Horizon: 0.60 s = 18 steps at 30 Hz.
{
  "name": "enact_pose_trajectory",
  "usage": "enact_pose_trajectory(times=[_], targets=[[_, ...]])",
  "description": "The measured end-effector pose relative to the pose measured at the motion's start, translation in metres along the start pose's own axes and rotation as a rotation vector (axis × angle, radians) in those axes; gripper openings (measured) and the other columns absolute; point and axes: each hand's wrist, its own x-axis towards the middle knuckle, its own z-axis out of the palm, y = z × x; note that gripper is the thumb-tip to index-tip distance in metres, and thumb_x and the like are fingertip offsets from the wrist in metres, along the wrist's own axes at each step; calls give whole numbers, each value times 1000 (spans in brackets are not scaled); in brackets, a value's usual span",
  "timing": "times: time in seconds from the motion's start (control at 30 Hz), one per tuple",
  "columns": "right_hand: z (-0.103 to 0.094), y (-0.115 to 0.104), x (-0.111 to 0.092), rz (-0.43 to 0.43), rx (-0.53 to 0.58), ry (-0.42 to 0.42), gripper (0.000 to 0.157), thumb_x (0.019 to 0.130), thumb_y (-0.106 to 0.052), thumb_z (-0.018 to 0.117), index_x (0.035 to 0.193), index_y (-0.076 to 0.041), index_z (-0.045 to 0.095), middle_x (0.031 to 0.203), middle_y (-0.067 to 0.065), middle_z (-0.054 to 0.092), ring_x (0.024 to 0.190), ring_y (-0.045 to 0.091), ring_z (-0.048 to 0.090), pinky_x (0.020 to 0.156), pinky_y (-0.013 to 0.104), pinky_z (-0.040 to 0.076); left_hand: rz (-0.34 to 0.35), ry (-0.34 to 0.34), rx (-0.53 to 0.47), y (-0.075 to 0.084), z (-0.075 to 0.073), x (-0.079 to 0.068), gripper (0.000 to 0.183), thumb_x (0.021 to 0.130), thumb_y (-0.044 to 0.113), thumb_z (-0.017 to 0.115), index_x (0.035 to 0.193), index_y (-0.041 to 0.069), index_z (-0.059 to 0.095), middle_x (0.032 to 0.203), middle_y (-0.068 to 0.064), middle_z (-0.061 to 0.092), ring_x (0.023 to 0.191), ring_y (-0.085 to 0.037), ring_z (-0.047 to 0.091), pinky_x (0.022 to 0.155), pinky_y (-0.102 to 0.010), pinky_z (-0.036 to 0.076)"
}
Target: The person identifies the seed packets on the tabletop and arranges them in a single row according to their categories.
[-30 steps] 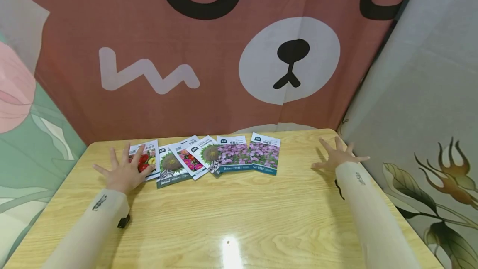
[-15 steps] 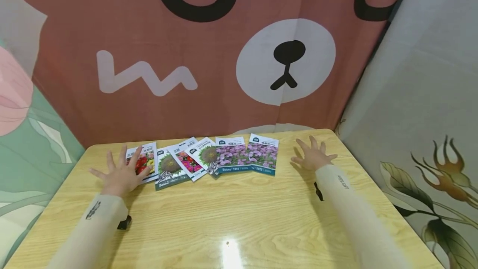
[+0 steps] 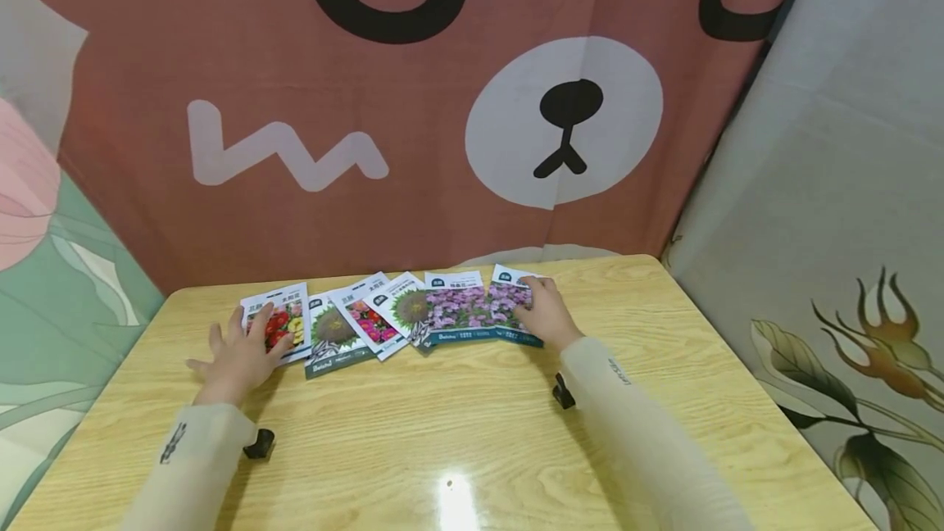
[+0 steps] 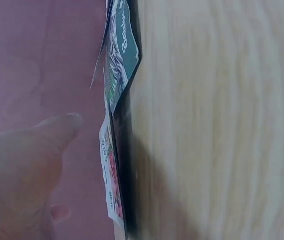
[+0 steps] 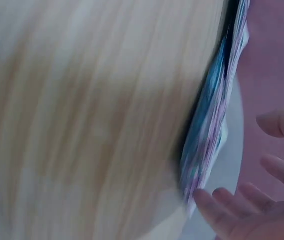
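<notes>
Overlapping, colourful flower-printed packets (image 3: 456,308)

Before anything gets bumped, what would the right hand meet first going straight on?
Likely the rightmost purple flower packet; in the head view the right hand overlaps it, though contact is unclear.

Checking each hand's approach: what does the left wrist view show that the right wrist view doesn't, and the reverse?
Only left wrist: the left hand, a packet with red-pink flowers and a packet with pale lettering. Only right wrist: the right hand, several fingers visible, and a blurred purple-and-teal packet. Both: the wooden table and the pinkish backdrop.
</notes>
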Motion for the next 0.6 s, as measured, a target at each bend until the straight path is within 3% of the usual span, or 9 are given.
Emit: enact_pose_trajectory(times=[0.1,0.33,0.47,0.6], targets=[[16,-20,-2,-28,82,-5,55,96,-13,67,147,-2,48,150,29,38,110,41,59,97,54,50,-24,4,-37,0,1,-1,84,101,59,47,161,11,13,159,-37,-5,138,-70,-5,87,-95,-2],[46,-59,-6,-83,274,-47,48,96,-7,68,142,-1,54,140,21,54,117,37,58,94,51,53,-92,36,-141,1,1,-5,80,103,39,53,158,-1,12,155,-44,-2,135,-72,7,98,-87,15],[61,-78,-5,-120,264,1,45,93,-3,68,136,3,58,134,24,57,119,40,58,98,53,50,-107,56,-169,1,2,-5,77,102,33,54,156,-6,15,153,-46,2,130,-73,16,97,-83,27],[73,-96,-3,-173,217,36,41,89,-2,68,130,3,62,129,23,61,117,38,59,100,51,49,-116,63,-206,2,2,-7,75,103,30,53,154,-10,16,152,-47,4,129,-73,18,97,-81,31]])
